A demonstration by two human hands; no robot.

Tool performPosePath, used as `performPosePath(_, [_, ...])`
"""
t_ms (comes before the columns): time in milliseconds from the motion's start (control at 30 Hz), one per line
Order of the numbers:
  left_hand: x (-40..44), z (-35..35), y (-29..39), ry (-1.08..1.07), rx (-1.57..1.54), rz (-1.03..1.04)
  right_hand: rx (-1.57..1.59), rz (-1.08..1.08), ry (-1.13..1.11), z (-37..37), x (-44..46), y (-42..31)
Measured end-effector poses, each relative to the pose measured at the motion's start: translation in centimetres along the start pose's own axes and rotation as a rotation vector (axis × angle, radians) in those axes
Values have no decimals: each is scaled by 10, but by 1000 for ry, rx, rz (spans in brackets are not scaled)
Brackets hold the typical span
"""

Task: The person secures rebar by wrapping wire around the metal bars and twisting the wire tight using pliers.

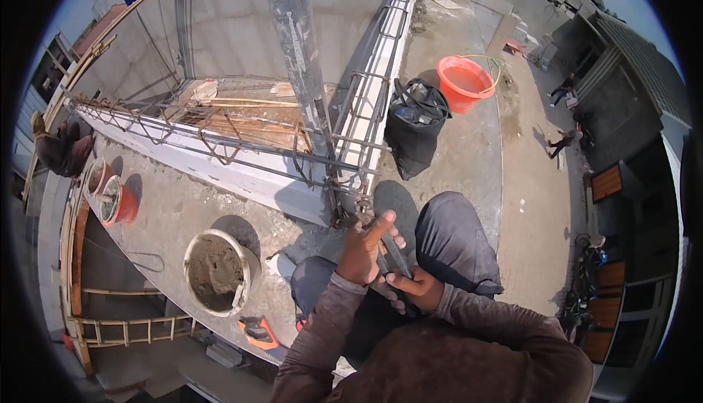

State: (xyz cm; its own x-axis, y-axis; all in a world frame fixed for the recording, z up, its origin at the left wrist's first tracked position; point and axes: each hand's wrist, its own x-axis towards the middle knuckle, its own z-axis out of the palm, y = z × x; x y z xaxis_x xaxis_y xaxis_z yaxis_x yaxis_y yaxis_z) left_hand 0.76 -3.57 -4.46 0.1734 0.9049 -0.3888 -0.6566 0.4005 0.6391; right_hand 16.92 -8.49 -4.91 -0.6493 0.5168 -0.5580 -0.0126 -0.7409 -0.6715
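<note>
In front of my bent knees, my left hand point(360, 249) is closed around the upper part of a narrow dark metal tool point(395, 258); its exact kind does not show. My right hand point(419, 289) grips the lower end, thumb laid along it. Just beyond my left hand stands the corner where a steel rebar cage point(362, 136) meets another cage point(212, 139) on low white walls. A tall grey metal-faced post point(296, 44) rises by this corner.
A bucket of mortar point(216, 271) and an orange-handled handsaw point(260, 332) lie left, near the slab's edge. Beyond are red buckets point(121, 205) and a crouching person point(58, 147). A black bag point(417, 128) and orange bucket point(465, 83) stand ahead right. Two people are farther right.
</note>
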Motion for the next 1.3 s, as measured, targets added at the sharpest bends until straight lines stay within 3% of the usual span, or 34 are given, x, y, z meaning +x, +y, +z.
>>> performPosePath(33, [3, 0, -1, 6, 20, 27, -45, -45, 106, 3, 4, 1])
performPosePath(167, [8, -7, -2, 16, 128, 51, -145, -146, 93, -8, 31, 26])
performPosePath(233, [9, -10, 0, -10, 225, 108, -238, -340, 54, -11, 45, 35])
performPosePath(367, [11, -15, 0, 23, 235, 47, -209, -401, 88, -8, 58, 41])
performPosePath(467, [8, -6, -17, 88, 276, 215, -266, -405, 178, -13, 57, 50])
performPosePath(533, [-5, 9, -34, 320, 468, 514, -820, -856, 480, -18, 57, 63])
performPosePath(567, [-6, 14, -37, 318, 469, 508, -817, -851, 485, -13, 47, 57])
performPosePath(633, [-7, 22, -39, 346, 319, 318, -910, -384, 499, 7, 16, 31])
performPosePath(667, [-2, 14, -37, 217, 174, 249, -984, -284, 497, 7, 12, 26])
performPosePath(700, [0, 9, -33, 204, 179, 261, -987, -301, 506, 12, 5, 17])
performPosePath(800, [-1, -8, -31, -151, -370, 1, -960, -292, 475, 20, -10, 10])
performPosePath(833, [0, -13, -33, -147, -369, -6, -542, -303, 337, 18, -7, 15])
performPosePath(867, [1, -18, -35, -285, -468, -24, -126, -306, 197, 17, -5, 18])
performPosePath(900, [5, -22, -36, -431, -565, -39, -124, -310, 202, 15, -7, 17])
performPosePath(967, [12, -29, -42, -510, -612, -58, 181, 53, -66, 8, -13, 13])
performPosePath(1067, [18, -36, -48, -584, -585, -1, 177, 28, -102, -4, 8, 42])
performPosePath(1200, [10, -39, -35, -465, -350, 6, 97, -53, 70, 13, 9, 38])
performPosePath(1267, [-11, -13, -26, 38, 80, 115, 3, -84, 54, 7, 14, 48])
performPosePath(1300, [-20, -5, -29, 39, 83, 107, 11, -83, 57, 9, 14, 55])
